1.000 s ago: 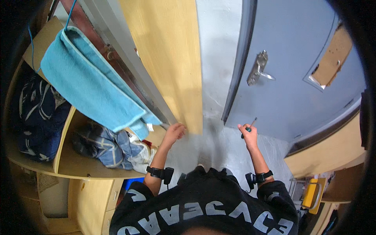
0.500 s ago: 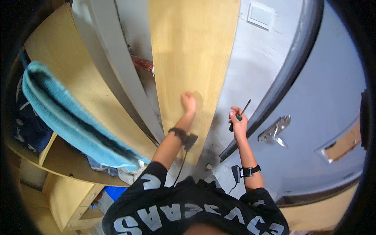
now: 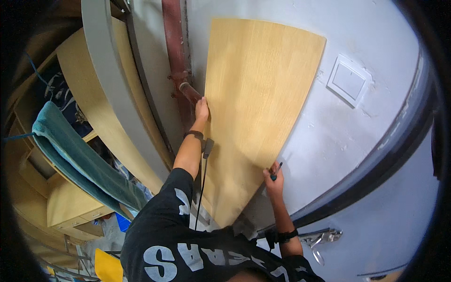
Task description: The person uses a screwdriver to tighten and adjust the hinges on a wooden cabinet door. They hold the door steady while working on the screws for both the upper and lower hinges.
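A tall pale wooden board (image 3: 260,89) stands upright before me against the white wall. At its left edge is my left hand (image 3: 202,110), closed round the edge, with part of the fingers hidden. Lower down, my right hand (image 3: 273,181) is closed on a screwdriver (image 3: 278,170), whose dark shaft points up and to the right. That same hand also rests against the board's right edge, and some of its fingers are out of sight behind it.
A red pipe (image 3: 174,47) runs along the wall left of the board. To the right are a white wall switch (image 3: 348,81) and a blue-grey door with a metal handle (image 3: 322,237). A teal towel (image 3: 84,160) hangs at left beside wooden shelving (image 3: 70,202).
My left hand has moved from the board's face to its left edge. My right hand, with the screwdriver, has come to the right edge. The view has shifted, showing the board's top.
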{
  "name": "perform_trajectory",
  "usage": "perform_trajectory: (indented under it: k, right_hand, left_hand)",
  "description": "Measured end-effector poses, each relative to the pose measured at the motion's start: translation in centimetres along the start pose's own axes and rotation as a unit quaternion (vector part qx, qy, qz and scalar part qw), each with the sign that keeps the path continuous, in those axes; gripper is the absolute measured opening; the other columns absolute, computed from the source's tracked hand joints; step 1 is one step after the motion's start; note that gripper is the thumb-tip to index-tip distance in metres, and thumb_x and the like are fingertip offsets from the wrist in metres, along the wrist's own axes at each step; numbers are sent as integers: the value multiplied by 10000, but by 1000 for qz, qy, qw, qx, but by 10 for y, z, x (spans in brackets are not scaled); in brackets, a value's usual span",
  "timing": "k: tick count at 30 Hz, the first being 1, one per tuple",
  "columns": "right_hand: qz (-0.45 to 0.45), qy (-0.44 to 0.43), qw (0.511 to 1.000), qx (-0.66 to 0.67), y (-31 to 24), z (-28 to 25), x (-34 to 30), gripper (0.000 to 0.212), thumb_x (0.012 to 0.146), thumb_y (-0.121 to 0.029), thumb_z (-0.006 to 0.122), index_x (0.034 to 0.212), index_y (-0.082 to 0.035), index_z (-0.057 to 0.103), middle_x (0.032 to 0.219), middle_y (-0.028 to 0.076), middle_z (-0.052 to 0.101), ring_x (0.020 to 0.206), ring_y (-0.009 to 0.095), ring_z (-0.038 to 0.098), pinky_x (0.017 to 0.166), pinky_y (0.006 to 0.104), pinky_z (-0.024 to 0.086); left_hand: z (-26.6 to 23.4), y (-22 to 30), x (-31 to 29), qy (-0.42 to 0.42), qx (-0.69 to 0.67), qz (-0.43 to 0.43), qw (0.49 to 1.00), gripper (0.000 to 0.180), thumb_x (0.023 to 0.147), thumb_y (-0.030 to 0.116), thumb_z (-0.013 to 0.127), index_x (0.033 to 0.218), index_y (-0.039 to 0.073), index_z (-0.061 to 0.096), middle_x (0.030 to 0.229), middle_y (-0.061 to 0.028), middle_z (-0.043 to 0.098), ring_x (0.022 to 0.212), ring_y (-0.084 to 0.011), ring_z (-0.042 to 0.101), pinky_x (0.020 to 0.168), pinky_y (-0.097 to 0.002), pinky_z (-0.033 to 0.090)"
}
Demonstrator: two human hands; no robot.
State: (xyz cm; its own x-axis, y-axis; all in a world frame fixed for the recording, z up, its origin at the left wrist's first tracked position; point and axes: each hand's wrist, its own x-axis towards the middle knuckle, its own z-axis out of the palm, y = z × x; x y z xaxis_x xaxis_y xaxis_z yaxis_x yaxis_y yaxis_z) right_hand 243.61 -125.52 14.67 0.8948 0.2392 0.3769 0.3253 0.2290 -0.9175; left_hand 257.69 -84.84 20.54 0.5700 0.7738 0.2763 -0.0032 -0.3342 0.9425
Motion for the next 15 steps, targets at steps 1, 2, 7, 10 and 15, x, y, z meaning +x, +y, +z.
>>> perform_trajectory:
  k: [1,2,7,10,15]
  right_hand:
    - [-7,-3,1000,0,4,1,5,410,855,-151,586,1205,9,444,1086,94,538,988,146,497,867,280,387]
    - [-4,3,1000,-12,10,3,8,357,852,-176,598,1139,-3,475,997,66,547,906,140,498,809,281,399]
    - [0,75,986,-146,24,7,15,219,834,-199,625,879,-3,539,651,19,484,607,136,419,594,301,391]
    - [-2,96,981,-166,2,24,7,200,827,-171,625,871,11,557,651,47,519,603,147,453,595,314,411]
    - [2,77,990,-121,-3,23,-20,282,833,-147,623,1010,61,555,861,96,599,753,168,531,692,297,439]
  left_hand:
    - [7,0,2,-20,-74,-21,997,500,932,410,358,1131,-9,545,1171,-178,548,1080,-299,513,923,-374,374]
    - [6,1,7,-71,-153,-40,985,543,946,432,326,1149,-21,545,1158,-147,577,1057,-259,540,916,-346,385]
    - [13,22,-10,-112,-186,-84,973,550,953,419,322,1184,-38,523,1178,-144,563,1038,-229,550,893,-335,412]
    - [-8,17,-18,-99,-251,-121,955,524,943,413,364,1183,-22,531,1167,-120,568,1022,-207,545,884,-331,411]
    - [-24,26,-35,-87,-238,-46,966,555,908,467,406,1169,-1,548,1156,-126,575,1034,-230,539,877,-346,404]
